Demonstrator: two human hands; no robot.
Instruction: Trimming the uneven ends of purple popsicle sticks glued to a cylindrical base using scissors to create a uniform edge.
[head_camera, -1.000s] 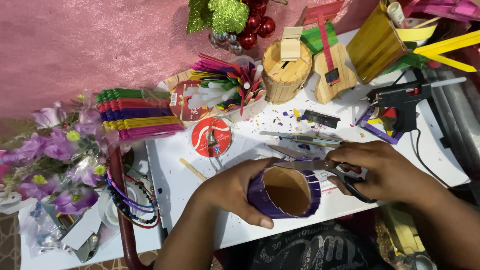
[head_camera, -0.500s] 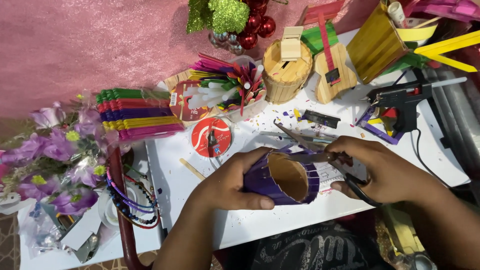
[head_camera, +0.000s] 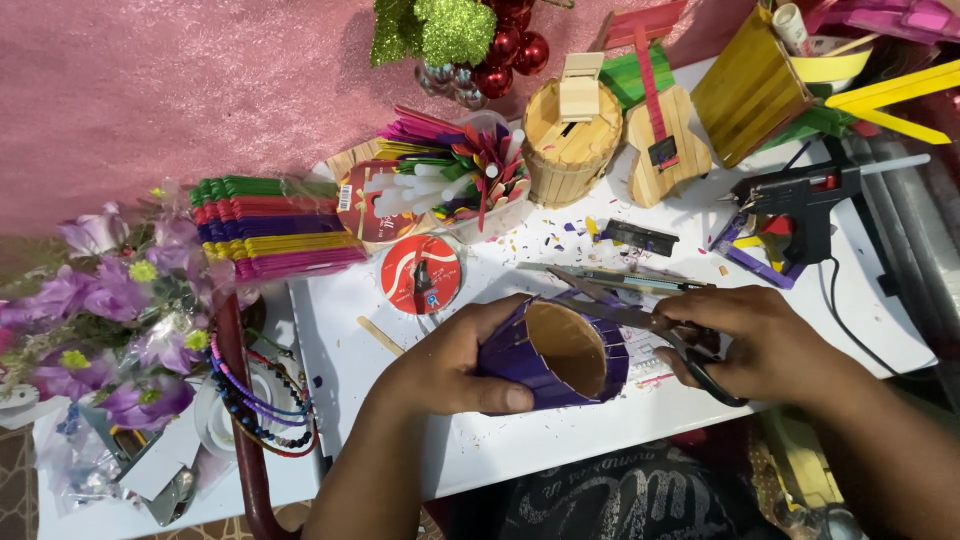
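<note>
My left hand (head_camera: 455, 365) grips a short round cup (head_camera: 556, 352) clad in purple craft sticks, lying on its side with its brown cardboard mouth turned toward me. My right hand (head_camera: 760, 345) is closed on the black handles of a pair of scissors (head_camera: 640, 318). The long blades reach left across the top rim of the cup, their tips just above it. Both hands hover low over the white table (head_camera: 500, 450).
A black glue gun (head_camera: 805, 200) lies at the right with its cord. Behind stand a wooden stick barrel (head_camera: 570, 140), a small stick guitar (head_camera: 665, 145), a yellow stick box (head_camera: 750, 85), a tub of coloured sticks (head_camera: 455, 175), stacked stick bundles (head_camera: 270, 225), a round red lid (head_camera: 420, 273) and purple flowers (head_camera: 110, 310).
My left hand has rolled the purple cup so its mouth faces more to the right, and lifted it slightly. The scissors in my right hand have come up to its top rim.
</note>
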